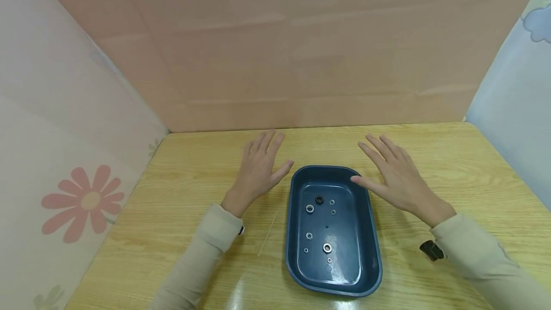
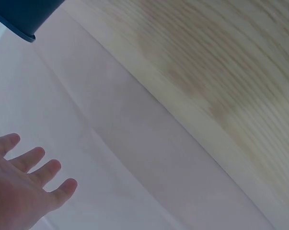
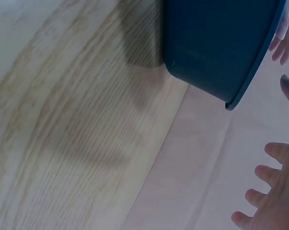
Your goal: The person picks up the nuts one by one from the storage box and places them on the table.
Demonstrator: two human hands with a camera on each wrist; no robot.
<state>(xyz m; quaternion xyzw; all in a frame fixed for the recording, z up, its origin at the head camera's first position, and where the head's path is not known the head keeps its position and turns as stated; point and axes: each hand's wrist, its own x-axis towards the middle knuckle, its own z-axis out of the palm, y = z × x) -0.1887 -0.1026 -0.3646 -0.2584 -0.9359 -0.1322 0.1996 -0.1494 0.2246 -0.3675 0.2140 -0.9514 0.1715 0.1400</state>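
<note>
A dark blue rectangular tray (image 1: pixel 348 262) with rounded corners sits on the wooden table. Scattered over its floor are several nuts of different sizes: a black nut (image 1: pixel 319 200), larger silver nuts such as this silver nut (image 1: pixel 327 248), and small ones like this small nut (image 1: pixel 332 202). My left hand (image 1: pixel 257 169) hovers to the left of the tray with fingers spread and nothing held. On the other side, my right hand (image 1: pixel 398 181) is held over the tray's far right corner, its thumb overlapping the rim in the head view. Its fingers are spread too, with nothing in them.
The wooden table (image 1: pixel 193 181) meets an upright pinkish-brown sheet (image 1: pixel 280 61) at its back edge. Pale walls stand at both sides, the left wall (image 1: pixel 64 123) bearing a pink flower print. A dark strap (image 1: pixel 432 250) shows under the right sleeve.
</note>
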